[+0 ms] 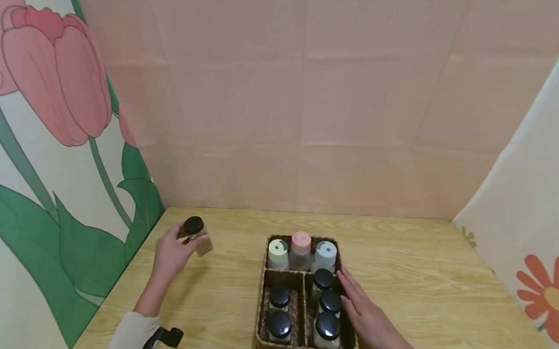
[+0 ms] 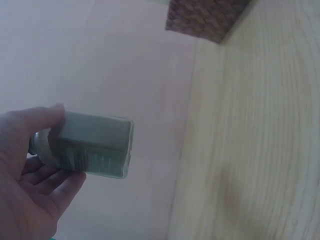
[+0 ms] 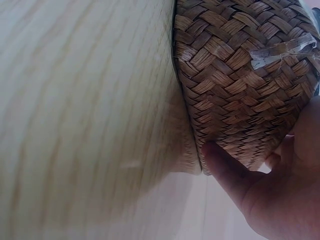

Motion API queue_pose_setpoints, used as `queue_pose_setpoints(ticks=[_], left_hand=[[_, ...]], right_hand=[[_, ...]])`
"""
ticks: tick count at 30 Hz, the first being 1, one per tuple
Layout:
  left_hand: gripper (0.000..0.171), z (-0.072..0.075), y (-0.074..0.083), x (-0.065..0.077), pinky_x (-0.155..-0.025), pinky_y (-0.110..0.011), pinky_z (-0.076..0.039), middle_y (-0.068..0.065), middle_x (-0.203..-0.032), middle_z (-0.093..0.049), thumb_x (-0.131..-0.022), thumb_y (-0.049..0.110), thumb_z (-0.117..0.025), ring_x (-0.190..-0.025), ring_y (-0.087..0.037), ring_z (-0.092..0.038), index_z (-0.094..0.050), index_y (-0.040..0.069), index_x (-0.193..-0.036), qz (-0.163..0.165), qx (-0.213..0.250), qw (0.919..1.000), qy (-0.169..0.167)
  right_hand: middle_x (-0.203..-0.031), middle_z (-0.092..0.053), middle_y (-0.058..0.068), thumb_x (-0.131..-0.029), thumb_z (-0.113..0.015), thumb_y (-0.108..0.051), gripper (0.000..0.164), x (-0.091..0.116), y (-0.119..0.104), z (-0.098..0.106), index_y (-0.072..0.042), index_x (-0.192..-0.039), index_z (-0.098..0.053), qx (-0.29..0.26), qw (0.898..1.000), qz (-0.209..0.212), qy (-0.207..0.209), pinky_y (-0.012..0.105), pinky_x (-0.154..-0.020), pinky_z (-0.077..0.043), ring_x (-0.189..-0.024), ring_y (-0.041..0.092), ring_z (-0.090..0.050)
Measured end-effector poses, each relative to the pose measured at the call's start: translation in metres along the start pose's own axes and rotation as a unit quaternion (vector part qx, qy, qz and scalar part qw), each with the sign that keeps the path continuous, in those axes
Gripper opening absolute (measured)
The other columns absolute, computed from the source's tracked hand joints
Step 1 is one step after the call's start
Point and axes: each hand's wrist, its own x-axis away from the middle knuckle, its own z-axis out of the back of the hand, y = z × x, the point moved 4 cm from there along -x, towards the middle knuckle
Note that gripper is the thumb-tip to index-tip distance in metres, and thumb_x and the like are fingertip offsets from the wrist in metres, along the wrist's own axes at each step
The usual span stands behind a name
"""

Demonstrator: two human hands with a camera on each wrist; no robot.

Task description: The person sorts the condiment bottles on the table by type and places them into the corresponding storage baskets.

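My left hand (image 1: 173, 250) pinches a spice jar (image 1: 203, 244) with a black lid, held tilted above the left side of the table. In the left wrist view the square glass jar (image 2: 95, 145) lies between thumb and fingers, its base pointing away from the palm. My right hand (image 1: 364, 313) rests against the right side of a brown woven basket (image 1: 258, 321), fingers straight along the wall. The right wrist view shows the thumb touching the basket's woven side (image 3: 235, 90) low down.
The basket's back compartment holds jars with a green lid (image 1: 278, 247), a pink lid (image 1: 301, 240) and a light blue lid (image 1: 326, 251). Black-lidded jars stand in both front compartments: two in the left (image 1: 279, 323), three in the right (image 1: 327, 324). A pink cloth (image 1: 301, 117) hangs behind the wooden table (image 1: 412, 266).
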Motion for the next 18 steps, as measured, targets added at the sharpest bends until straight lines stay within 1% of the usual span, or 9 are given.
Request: queue_pose_setpoints(ticks=[4, 9, 14, 18], left_hand=[[0.06, -0.001, 0.008, 0.002, -0.084, -0.04, -0.053, -0.009, -0.113, -0.063, -0.071, 0.044, -0.078, -0.106, -0.023, -0.06, -0.059, 0.011, -0.118, -0.01, 0.0, 0.9999, 0.0], [0.06, -0.005, 0.015, 0.005, -0.082, -0.04, -0.054, -0.008, -0.11, -0.065, -0.071, 0.044, -0.078, -0.102, -0.022, -0.061, -0.059, 0.011, -0.116, -0.025, -0.002, 0.9997, -0.005], [0.057, -0.011, 0.023, 0.012, -0.082, -0.041, -0.054, -0.006, -0.106, -0.065, -0.071, 0.043, -0.079, -0.1, -0.02, -0.061, -0.06, 0.012, -0.115, -0.04, 0.014, 0.9989, -0.02], [0.057, -0.018, 0.031, 0.017, -0.081, -0.042, -0.054, -0.004, -0.105, -0.065, -0.07, 0.045, -0.078, -0.099, -0.019, -0.061, -0.061, 0.014, -0.115, -0.045, 0.027, 0.998, -0.035]], right_hand=[[-0.156, -0.017, 0.002, -0.101, -0.038, -0.029, 0.05, -0.001, 0.0, 0.001, -0.017, -0.149, -0.026, 0.001, 1.0, 0.002, 0.0, 0.051, -0.106, -0.027, -0.139, 0.029, -0.023], [-0.156, -0.017, 0.003, -0.102, -0.038, -0.029, 0.05, -0.001, 0.001, 0.0, -0.016, -0.149, -0.026, 0.002, 1.0, 0.001, -0.003, 0.049, -0.106, -0.026, -0.139, 0.028, -0.022], [-0.155, -0.018, 0.005, -0.101, -0.039, -0.026, 0.05, -0.001, 0.001, -0.001, -0.016, -0.149, -0.026, 0.003, 1.0, 0.001, -0.002, 0.048, -0.106, -0.026, -0.139, 0.027, -0.023], [-0.155, -0.018, 0.005, -0.101, -0.039, -0.025, 0.05, 0.0, 0.001, 0.0, -0.016, -0.149, -0.026, 0.001, 1.0, 0.002, -0.003, 0.049, -0.106, -0.026, -0.139, 0.028, -0.023]])
